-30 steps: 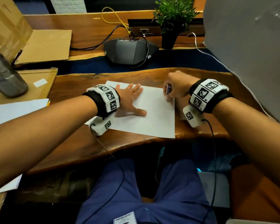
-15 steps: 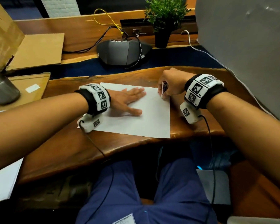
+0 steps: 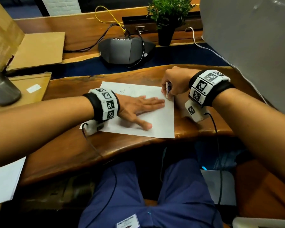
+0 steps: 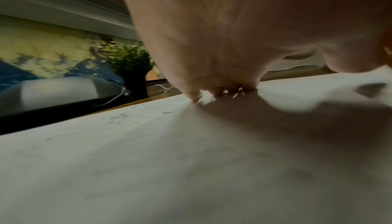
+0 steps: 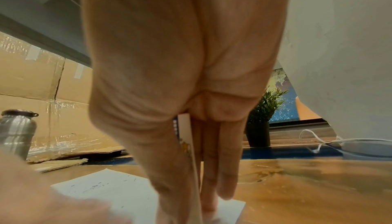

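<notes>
Fingers straight, your left hand (image 3: 136, 109) presses flat on the sheet of paper (image 3: 163, 127) on the wooden desk (image 3: 138, 73). Just right of its fingertips, your right hand (image 3: 177, 82) pinches a small block (image 3: 168, 89), likely an eraser, upright, lower end on the sheet's right edge. Faint pencil marks (image 3: 122, 91) lie leftward and farther from you.

— Found the sheet (image 3: 156, 127) where?
— Flat on the tabletop (image 3: 130, 74), near its front edge, under the left grip (image 3: 135, 107).
— And spotted the right grip (image 3: 176, 81)?
— At the sheet's right edge, around a small block (image 3: 168, 89) touching it.
— Behind all that?
— Saw a speaker unit (image 3: 125, 50) beyond the tabletop, a potted plant (image 3: 166, 18) right of it, a bottle (image 3: 2, 89) far left on cardboard (image 3: 39, 79).
</notes>
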Tool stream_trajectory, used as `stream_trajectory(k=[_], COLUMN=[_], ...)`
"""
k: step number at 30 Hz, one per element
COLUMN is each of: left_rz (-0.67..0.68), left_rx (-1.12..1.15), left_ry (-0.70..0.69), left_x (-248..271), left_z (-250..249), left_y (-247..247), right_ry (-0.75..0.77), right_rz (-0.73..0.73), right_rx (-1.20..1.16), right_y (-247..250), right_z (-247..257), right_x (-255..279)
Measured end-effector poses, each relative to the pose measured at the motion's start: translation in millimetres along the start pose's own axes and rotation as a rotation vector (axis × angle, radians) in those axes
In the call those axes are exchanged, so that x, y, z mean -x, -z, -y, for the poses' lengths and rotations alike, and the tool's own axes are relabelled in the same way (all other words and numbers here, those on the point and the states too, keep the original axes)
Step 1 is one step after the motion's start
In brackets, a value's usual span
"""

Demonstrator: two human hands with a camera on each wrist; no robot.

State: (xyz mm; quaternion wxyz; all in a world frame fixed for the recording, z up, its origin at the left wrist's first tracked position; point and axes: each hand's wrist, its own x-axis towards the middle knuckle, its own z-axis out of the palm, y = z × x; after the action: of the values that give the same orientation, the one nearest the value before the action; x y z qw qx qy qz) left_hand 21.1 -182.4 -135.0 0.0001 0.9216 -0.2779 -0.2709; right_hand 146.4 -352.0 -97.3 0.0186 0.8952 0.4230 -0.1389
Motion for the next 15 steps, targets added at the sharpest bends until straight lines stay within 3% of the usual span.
stream_trajectory(k=[5,7,10,13,15], left_rz=[0.010,-0.003,-0.060,-0.032,0.004], left_rx=[0.093,0.067,-0.035,-0.120,-0.097], left_ry=[0.380,0.434,0.166,-0.139,-0.183], left_x=[-3,-2,3,12,16], left_z=[20,13,-8,-27,-25], left_y=[23,28,20,0,-12], right_ry=[-0.009,-0.012,0.002,0.037,0.044], right_rz=[-0.004,-0.005,-0.026,-0.026,-0.019], right_rx=[0.011,-0.008,-0.011,-0.012,-0.006], right_y=[0,-1,-3,-4,-4], right_z=[1,0,-2,-4,-4], right_x=[5,7,7,7,7])
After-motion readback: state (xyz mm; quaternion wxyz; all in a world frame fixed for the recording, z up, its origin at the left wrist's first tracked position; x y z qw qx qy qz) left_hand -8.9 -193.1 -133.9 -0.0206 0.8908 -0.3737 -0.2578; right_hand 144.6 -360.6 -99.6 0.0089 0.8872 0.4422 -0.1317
